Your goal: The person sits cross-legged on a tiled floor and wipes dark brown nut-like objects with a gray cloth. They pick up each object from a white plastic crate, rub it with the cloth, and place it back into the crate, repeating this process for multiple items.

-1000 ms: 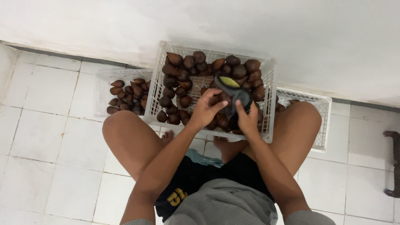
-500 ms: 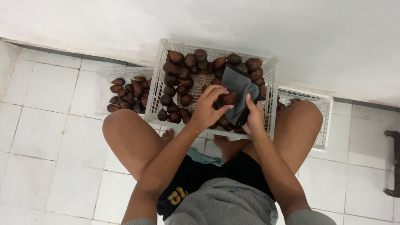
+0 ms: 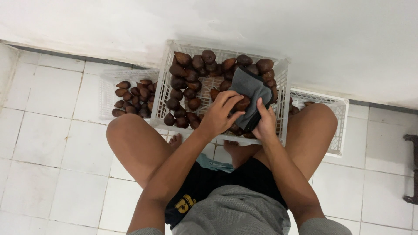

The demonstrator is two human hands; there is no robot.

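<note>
I sit with knees apart over a white plastic crate [image 3: 283, 69] holding several brown, scaly, pointed fruits [image 3: 191, 80]. My left hand [image 3: 220, 114] grips one brown fruit [image 3: 242, 103] above the crate. My right hand [image 3: 265, 124] holds a dark grey cloth [image 3: 250, 89] pressed against that fruit. The cloth hangs over the crate's right half and hides part of the fruit there.
A second white crate [image 3: 106, 93] at the left holds several more brown fruits [image 3: 133, 98]. A third white crate [image 3: 339, 126] sits at the right behind my right knee. White wall behind, white tiled floor [image 3: 48, 143] around, dark object [image 3: 411, 169] at far right.
The cloth, bunched around a fruit with a yellowish patch showing a second ago, now hangs spread out over the crate. My left hand has turned the fruit against it.
</note>
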